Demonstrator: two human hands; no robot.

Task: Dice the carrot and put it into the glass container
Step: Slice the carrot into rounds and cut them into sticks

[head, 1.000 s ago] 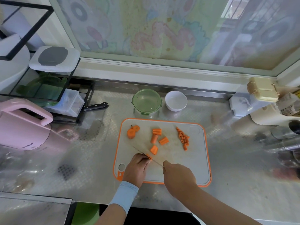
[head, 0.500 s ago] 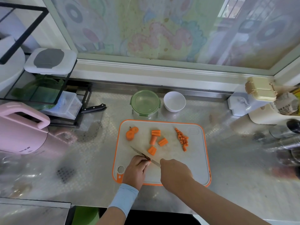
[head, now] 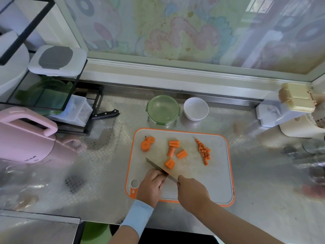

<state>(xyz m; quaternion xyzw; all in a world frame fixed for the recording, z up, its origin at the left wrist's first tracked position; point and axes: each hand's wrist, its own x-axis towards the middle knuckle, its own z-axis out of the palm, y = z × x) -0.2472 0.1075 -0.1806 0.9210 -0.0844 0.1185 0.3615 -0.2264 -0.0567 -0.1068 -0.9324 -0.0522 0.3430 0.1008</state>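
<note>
Room: kitchen, head cam looking down at a steel bench [head: 263, 182], w/ a window [head: 175, 32] covered in faded colourful film right behind it.
Board: grey cutting board [head: 211, 184] w/ orange rim, middle of the bench, its near edge close to the person.
Chunks: four fat carrot chunks [head: 169, 163] loose mid-board. The nearest one sits just beside the blade; can't tell if it touches.
Diced: small diced pile [head: 204, 152] in a strip on the right side of the board, apart from the chunks.
Ends: two round end slices [head: 146, 145] overlapping near the board's far-left corner.
Container: round glass container [head: 176, 110] w/ green rim, on the bench just behind the board, open top, clear bottom showing.
Bowl: white bowl [head: 196, 108] just right of the container.
Right hand: right hand [head: 192, 192] has its grip closed round the knife [head: 158, 167]. The handle is buried in the fist, and the blade runs up-left over the near-left part of the board.
Left hand: left hand [head: 151, 185] is on the board, knuckles against the blade, fingers curled under. Can't tell if the grip has anything in it bc the fingertips are hidden. Pale blue wrist sleeve [head: 139, 217] below it.
Left side: pink appliance [head: 22, 138] w/ a handle, black rack [head: 77, 81] w/ a white lidded box [head: 56, 60] on top, and a spare knife [head: 105, 114] w/ black handle poking out by the rack.
Right side: white & cream tubs [head: 297, 97] at the far edge, blurry.
</note>
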